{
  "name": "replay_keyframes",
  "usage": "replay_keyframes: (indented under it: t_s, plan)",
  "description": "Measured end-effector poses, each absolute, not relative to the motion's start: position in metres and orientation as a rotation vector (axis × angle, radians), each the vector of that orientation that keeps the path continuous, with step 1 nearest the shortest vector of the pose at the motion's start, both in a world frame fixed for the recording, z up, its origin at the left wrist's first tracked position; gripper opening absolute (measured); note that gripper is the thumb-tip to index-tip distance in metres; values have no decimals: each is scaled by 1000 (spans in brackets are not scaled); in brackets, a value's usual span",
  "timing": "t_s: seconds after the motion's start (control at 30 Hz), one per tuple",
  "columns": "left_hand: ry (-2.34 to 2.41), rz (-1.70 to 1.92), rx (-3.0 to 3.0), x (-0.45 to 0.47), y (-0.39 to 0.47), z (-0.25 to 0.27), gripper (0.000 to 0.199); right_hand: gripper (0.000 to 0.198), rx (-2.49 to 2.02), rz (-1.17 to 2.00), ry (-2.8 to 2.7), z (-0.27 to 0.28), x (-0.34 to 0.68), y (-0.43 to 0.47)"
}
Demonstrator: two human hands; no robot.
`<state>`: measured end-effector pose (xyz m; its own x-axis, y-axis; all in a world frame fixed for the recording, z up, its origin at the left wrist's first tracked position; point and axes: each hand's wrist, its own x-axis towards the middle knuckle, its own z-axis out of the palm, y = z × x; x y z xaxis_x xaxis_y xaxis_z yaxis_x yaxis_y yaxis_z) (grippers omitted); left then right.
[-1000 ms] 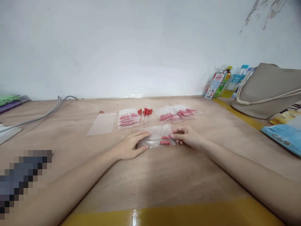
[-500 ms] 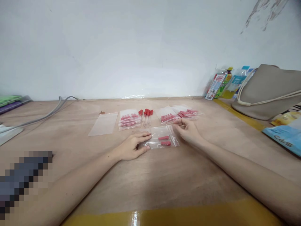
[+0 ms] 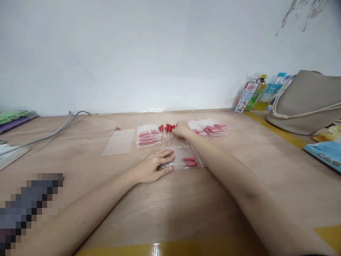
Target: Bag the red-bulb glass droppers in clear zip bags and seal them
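Note:
My left hand (image 3: pixel 155 166) lies flat on the left end of a clear plastic bag (image 3: pixel 183 157) that has red-capped droppers inside. My right hand (image 3: pixel 182 129) is stretched forward, its fingers at a loose bunch of red-capped droppers (image 3: pixel 167 131) lying on the wooden table (image 3: pixel 186 206). Whether it grips one I cannot tell. A stack of filled bags (image 3: pixel 147 136) lies left of the bunch, and more filled bags (image 3: pixel 210 128) lie to the right. An empty clear bag (image 3: pixel 119 141) lies further left.
A beige bag (image 3: pixel 306 103) and bottles (image 3: pixel 255 92) stand at the back right by the wall. Blue and yellow packets (image 3: pixel 323 149) lie at the right edge. A grey cable (image 3: pixel 53 131) runs across the left. A pixelated patch covers the lower left.
My right hand left the right end of the bag in front and reached forward to the loose droppers. My left hand stayed on the bag.

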<state>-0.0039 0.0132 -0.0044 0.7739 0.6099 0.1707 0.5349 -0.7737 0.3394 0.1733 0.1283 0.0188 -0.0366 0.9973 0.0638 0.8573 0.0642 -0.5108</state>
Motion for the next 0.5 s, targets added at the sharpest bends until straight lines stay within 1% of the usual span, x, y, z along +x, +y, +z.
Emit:
replay_keyframes:
  t_s: [0.23,0.43,0.47,0.5]
  plan:
    - [870,428,2693,-3,14,-6,42,20,-1876,543,-1893,24,163,135]
    - [881,431,2675,-3,15,-7,41,43,-1703,547,-1780,34,197,107]
    - [885,424,2674,-3,15,-7,41,47,-1655,578,-1743,31,209,99]
    - [887,414,2672,-3,15,-7,41,53,-1495,711,-1616,27,221,90]
